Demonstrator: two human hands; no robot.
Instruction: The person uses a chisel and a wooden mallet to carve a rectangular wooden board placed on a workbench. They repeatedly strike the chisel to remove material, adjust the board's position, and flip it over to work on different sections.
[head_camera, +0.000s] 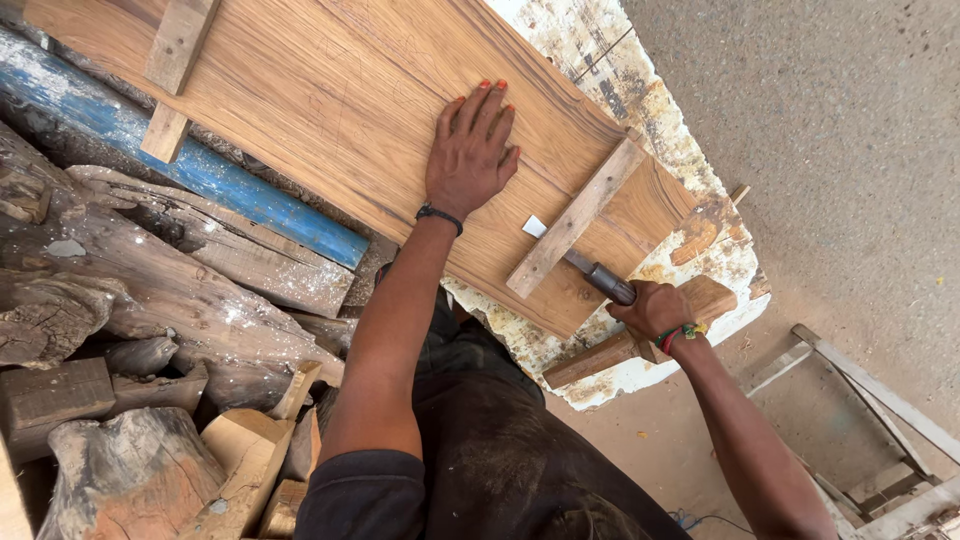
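Pressing down flat, fingers spread wide, left hand (470, 150) on the broad light-brown grained wooden panel (330, 90) lying across the worn white paint-flaked worktop (640, 100). Gripping, fingers wrapped tight, right hand (655, 310) around the grey metal-handled chisel (585, 268), its flat blade tip poking out beyond the pale wooden cross batten (575, 220) fixed on the panel. Lying beneath that hand, a short brown timber block (600, 355). Piling up alongside, grey weathered logs (150, 280) and a blue painted beam (200, 165).

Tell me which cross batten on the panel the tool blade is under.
The lower batten, beside the right hand gripping the metal tool. The upper batten lies far off, untouched.
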